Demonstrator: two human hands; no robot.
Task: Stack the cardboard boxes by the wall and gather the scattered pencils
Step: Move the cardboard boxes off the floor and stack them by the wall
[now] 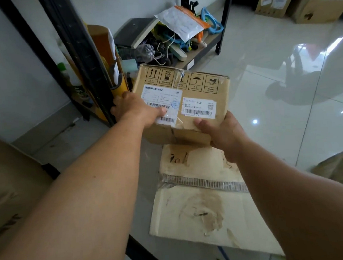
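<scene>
A: Two hands on one box, why?

B: Person's carrying a taped cardboard box [186, 91] above the floor [274, 64], labels facing up. Left hand [136, 110] is taking the left near edge and right hand [222, 134] is taking the near right corner. I'd say that's sharing the wt & the box is sitting level.

A: Fingers?

B: Both hands are clamping on it. Left thumb [161, 111] is pressing on the shipping label up top, and the rest of the fingers are wrapping round the side, partly hidden. Right thumb [202, 125] is lying on the top by the torn edge. Its other fingers are going under, out of sight.

A: Where's it hanging?

B: Over the far end of a worn cardboard [203, 205] that's lying on the floor, near a black shelf unit [224, 17] & the wall [7, 60] on the left. Box or flat sheet underneath, can't tell.

A: So stacking?

B: Prob. The box looks meant for that piece, close to the wall. Not set down yet.

A: Pencils?

B: Something thin, blue & yellowish, is lying on the floor at the near edge [224, 255]. Could be pencils, too cut off to confirm, and nobody's touching them. More boxes [310, 8] are sitting far right.
</scene>
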